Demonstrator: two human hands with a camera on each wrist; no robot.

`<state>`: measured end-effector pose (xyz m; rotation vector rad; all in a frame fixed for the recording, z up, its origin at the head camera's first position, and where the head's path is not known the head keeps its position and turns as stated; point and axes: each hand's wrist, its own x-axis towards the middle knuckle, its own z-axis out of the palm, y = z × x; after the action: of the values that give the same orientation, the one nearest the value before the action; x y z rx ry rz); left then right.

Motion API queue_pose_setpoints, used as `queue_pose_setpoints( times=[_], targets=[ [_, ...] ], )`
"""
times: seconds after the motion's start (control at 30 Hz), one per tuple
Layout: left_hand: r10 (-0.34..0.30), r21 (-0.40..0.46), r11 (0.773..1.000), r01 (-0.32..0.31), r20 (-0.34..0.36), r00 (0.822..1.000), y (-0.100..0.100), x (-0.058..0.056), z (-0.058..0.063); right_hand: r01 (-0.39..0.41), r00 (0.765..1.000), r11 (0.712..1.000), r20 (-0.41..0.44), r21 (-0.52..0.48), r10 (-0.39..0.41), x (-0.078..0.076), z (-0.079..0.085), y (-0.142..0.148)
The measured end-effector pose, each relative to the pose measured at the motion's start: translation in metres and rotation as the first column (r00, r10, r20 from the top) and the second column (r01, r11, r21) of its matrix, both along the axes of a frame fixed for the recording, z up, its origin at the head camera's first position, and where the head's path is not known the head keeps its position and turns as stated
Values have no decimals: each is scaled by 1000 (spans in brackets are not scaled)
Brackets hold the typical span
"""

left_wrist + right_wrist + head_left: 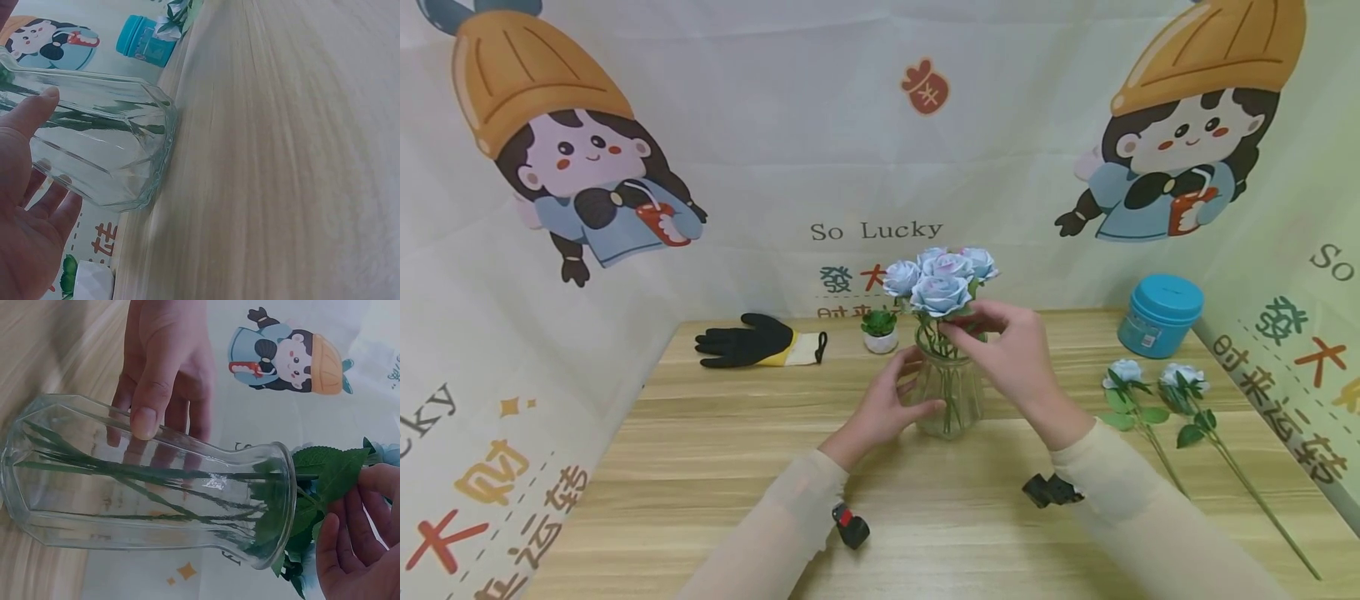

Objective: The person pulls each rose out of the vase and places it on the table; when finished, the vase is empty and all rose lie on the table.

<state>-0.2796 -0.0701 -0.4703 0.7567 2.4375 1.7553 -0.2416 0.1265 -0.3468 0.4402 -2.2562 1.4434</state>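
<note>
A clear glass vase (951, 404) stands upright on the table, with several green stems inside. Light blue roses (942, 293) bunch above its mouth. My left hand (886, 408) holds the vase from the left, thumb on the near side and fingers on the far side; the left wrist view shows the thumb along the glass wall (112, 162). Just over the rim, my right hand (1011, 346) pinches a rose by its stem below the blooms. In the right wrist view that hand (365, 544) is beside green leaves (337, 475) at the vase mouth.
Two loose blue roses (1183, 379) lie on the right of the table, stems toward the front. Behind them stands a blue lidded tub (1161, 317). A small potted plant (880, 332) and a black glove (748, 342) are at the back left. Printed cloth hangs around the table.
</note>
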Motion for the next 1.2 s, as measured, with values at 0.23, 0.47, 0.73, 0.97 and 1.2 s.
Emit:
queue_pose_setpoints(
  times=[0.23,0.47,0.73,0.97,1.2],
  targets=[
    [2,1,1000,-3,4,1000,0,0,-2,3,1000,1000,-8,-7,-3,1,1,8],
    [4,0,1000,-4,5,1000,0,0,-2,41,998,999,40,17,-41,4,4,17],
    [7,-2,1000,-7,7,1000,0,1,1,61,986,996,155,58,-69,5,5,30],
    [12,-11,1000,-12,0,1000,1,0,0,32,981,999,189,6,-32,4,0,37],
    [9,-6,1000,-9,2,1000,1,1,0,27,983,995,182,-96,-9,2,-6,37]
  ],
)
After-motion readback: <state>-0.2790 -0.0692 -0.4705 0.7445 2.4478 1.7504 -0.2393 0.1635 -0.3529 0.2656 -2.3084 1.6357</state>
